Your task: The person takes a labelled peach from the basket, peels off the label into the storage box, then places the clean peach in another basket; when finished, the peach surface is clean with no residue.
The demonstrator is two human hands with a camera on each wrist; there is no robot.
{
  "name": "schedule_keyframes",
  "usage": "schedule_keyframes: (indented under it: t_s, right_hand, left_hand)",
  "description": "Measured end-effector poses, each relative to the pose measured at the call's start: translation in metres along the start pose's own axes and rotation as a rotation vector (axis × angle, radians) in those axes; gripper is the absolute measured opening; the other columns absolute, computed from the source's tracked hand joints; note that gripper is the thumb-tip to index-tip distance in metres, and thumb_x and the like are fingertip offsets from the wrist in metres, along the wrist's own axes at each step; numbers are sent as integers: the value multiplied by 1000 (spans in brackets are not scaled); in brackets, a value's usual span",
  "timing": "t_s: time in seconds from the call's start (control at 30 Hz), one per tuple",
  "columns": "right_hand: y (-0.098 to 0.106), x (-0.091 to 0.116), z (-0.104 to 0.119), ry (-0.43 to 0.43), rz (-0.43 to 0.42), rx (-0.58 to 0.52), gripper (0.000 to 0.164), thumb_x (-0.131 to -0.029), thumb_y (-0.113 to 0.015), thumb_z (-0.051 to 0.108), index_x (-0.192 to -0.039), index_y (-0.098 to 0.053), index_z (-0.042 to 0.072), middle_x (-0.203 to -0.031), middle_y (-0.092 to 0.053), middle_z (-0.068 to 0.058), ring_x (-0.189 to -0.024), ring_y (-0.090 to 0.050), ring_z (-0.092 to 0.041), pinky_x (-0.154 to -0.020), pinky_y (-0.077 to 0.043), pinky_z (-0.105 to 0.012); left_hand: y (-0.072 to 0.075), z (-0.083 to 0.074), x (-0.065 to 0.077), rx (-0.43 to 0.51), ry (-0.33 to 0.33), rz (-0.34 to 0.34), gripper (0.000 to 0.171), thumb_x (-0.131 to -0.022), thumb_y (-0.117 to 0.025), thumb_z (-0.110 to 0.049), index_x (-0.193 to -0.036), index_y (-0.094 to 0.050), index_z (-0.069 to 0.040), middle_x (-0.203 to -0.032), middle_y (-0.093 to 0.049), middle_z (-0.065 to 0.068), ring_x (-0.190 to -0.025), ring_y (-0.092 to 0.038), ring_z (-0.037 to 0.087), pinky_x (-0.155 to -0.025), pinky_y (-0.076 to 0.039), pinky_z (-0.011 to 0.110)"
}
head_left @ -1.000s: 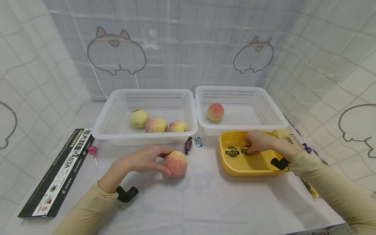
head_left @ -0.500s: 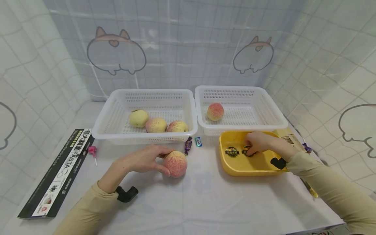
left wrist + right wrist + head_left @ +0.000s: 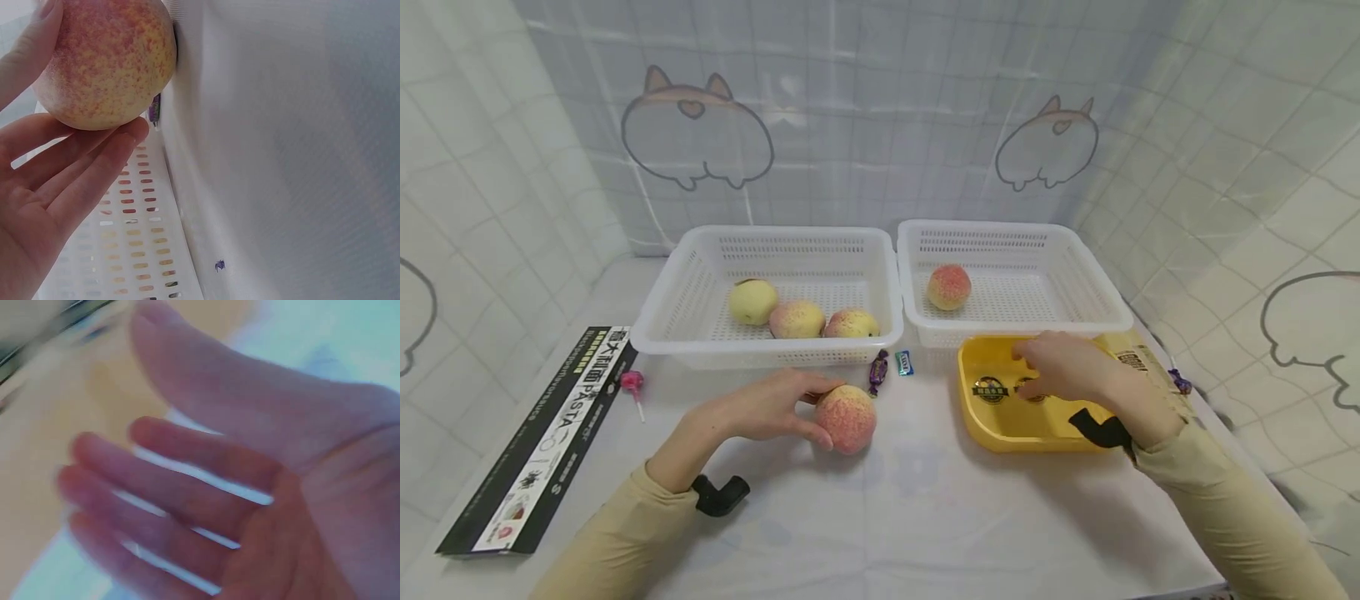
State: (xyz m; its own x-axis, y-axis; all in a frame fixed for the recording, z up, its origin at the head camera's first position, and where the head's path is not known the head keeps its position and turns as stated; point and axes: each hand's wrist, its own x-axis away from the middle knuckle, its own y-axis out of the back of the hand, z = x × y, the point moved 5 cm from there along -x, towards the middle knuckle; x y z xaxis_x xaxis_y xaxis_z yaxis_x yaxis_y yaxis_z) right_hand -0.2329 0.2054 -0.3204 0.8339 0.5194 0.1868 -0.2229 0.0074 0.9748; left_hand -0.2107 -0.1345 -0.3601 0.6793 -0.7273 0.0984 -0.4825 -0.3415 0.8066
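On the white cloth, my left hand [image 3: 767, 408] grips a pink and yellow peach [image 3: 847, 419] between thumb and fingers. The left wrist view shows the thumb on one side of the peach [image 3: 109, 62] and fingertips [image 3: 134, 128] on the other. Over the yellow plastic tub [image 3: 1000, 437] is my right hand [image 3: 1063, 367], its fingers spread and the thumb apart. Nothing lies between those fingers in the blurred right wrist view. Two dark labels show on the tub's floor, one a round sticker [image 3: 990, 390], the other partly hidden by the right hand.
Behind, a white basket [image 3: 760, 345] holds a pale yellow fruit [image 3: 753, 302] and two peaches. The basket beside it [image 3: 1022, 327] has one peach [image 3: 949, 287]. Wrapped candies [image 3: 878, 372] lie before them. A pasta box [image 3: 542, 442] and pink lollipop [image 3: 632, 381] are left; a packet [image 3: 1138, 358] is right.
My right hand has risen from the tub's floor, and its fingers have opened out. The left hand and its peach stay in place.
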Motion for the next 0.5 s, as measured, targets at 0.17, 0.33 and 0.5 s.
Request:
schedule_keyframes:
  t_s: [0.17, 0.33, 0.5]
  right_hand:
    - [0, -9, 93, 250, -212, -64, 33, -86, -80, 31, -111, -68, 14, -100, -66, 5, -86, -61, -15, -79, -52, -33]
    - [-28, -31, 152, 415, -261, -65, 64, -84, -81, 38, -137, -55, 12, -126, -58, 0, -105, -60, -15, -88, -53, -33]
    - [-48, -46, 168, 419, -315, -82, 70, -82, -82, 41, -139, -50, 14, -131, -51, -2, -102, -59, -16, -83, -55, -30]
  left_hand:
    - [1, 1, 2, 13, 6, -3, 84, -80, -80, -45, -143, -51, 1, -137, -62, 10, -120, -63, 23, -103, -49, 42]
    - [0, 2, 1, 56, 0, 3, 79, -80, -81, -43, -143, -53, -4, -135, -63, 3, -118, -64, 18, -101, -50, 38]
    - [3, 1, 3, 64, -17, 6, 70, -83, -80, -41, -142, -56, -12, -132, -65, -2, -119, -63, 17, -102, -50, 41]
